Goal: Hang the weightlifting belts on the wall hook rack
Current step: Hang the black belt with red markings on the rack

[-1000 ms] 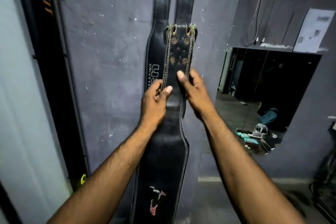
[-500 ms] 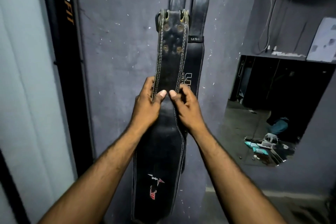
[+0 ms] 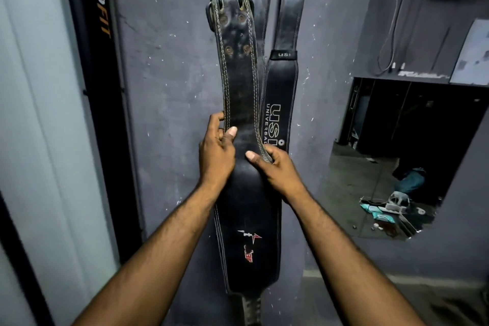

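- the left hand (image 3: pixel 215 152) pinches the left edge of a worn black leather belt with pale stitching (image 3: pixel 238 82), thumb on its face; the right hand (image 3: pixel 275 171) grips the right edge
- that belt stands upright, overlapping the left side of the hanging black USI-lettered belt (image 3: pixel 281 87); riveted end uppermost
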Tool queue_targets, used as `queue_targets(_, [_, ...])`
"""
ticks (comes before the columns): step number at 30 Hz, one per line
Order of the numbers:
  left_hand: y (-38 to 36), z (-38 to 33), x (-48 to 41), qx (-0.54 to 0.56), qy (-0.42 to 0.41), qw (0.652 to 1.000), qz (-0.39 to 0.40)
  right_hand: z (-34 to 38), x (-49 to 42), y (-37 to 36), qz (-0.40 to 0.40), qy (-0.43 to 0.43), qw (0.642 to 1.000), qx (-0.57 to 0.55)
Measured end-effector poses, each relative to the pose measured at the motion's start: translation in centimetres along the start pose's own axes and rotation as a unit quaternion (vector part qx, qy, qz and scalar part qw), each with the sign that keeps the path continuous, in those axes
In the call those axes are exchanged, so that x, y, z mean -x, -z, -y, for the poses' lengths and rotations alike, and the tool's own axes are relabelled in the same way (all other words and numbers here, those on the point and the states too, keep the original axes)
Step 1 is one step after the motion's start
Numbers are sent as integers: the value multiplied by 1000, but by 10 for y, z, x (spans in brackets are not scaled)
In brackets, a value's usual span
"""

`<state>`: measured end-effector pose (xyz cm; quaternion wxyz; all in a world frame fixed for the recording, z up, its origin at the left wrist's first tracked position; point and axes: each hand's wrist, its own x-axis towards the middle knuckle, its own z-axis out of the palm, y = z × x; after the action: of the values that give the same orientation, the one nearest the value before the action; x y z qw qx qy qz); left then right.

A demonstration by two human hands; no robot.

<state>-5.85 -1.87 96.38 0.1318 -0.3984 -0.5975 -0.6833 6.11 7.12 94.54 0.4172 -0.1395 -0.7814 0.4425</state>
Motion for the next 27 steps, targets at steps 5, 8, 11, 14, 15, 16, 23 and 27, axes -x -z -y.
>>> queue_targets(5, [-9,1,-9,1,1,1000,-22,-12,14,6,3,-67,994,-86])
queue_targets(8, [-10,1,-14,2,0,1000,-26,-29,24,3,-4,-75,993,-88])
queue_targets(11, [-11,1,-19,4,0,999,-33,-31,25,-3,-61,-47,996,-43])
queue_targets(14, [-7,3,-25,23,17,998,-57,-36,30,-2,-46,-80,994,-63])
queue_targets(15, [-5,4,-26,29,21,997,-64,-40,34,-1,-22,-95,992,-80])
queue_targets(16, [-4,3,-28,35,24,997,-71,-46,39,0,-2,-99,991,-90])
queue_targets(23, [-3,4,-28,33,32,994,-104,-50,48,2,-21,-100,990,-98])
queue_targets(27, [-4,5,-22,36,30,993,-106,-60,60,10,35,-135,985,-106])
